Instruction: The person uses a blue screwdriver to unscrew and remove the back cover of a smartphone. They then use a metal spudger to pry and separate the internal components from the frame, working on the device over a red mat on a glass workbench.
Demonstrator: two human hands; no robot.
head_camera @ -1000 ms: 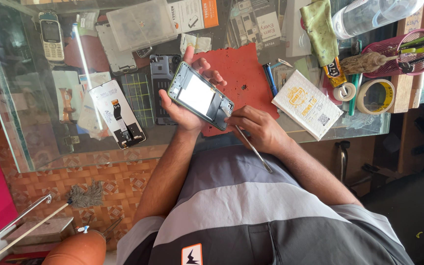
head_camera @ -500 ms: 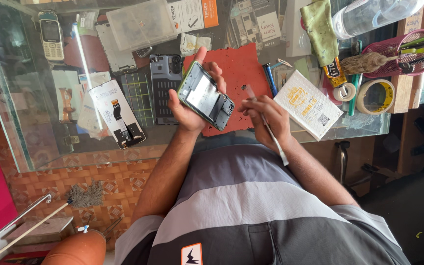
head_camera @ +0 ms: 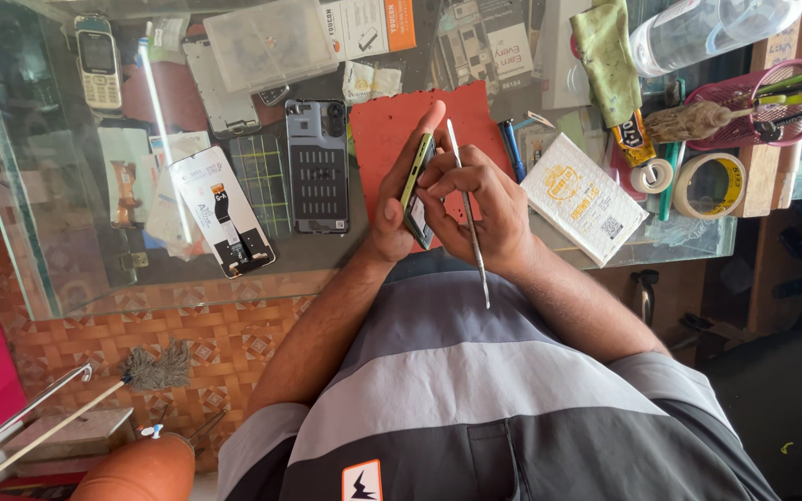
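Note:
My left hand [head_camera: 399, 190] holds a smartphone [head_camera: 417, 190] turned on edge, its green side frame facing up, above a red work mat [head_camera: 392, 125] on the glass counter. My right hand [head_camera: 480, 209] presses against the phone's other side and grips a thin metal pry tool [head_camera: 468, 215] that runs from above the fingers down toward my chest. A dark phone back panel [head_camera: 317, 165] lies flat just left of the mat.
A white screen part with flex cable [head_camera: 225, 223] and an old keypad phone [head_camera: 98, 63] lie to the left. A white box [head_camera: 584, 197], tape rolls [head_camera: 709, 184], a pink tool basket [head_camera: 770, 102] and a green cloth [head_camera: 608, 51] crowd the right.
The phone was lying screen-up in my left palm; it is now turned on its edge. My right hand has moved up with the tool and closed against the phone.

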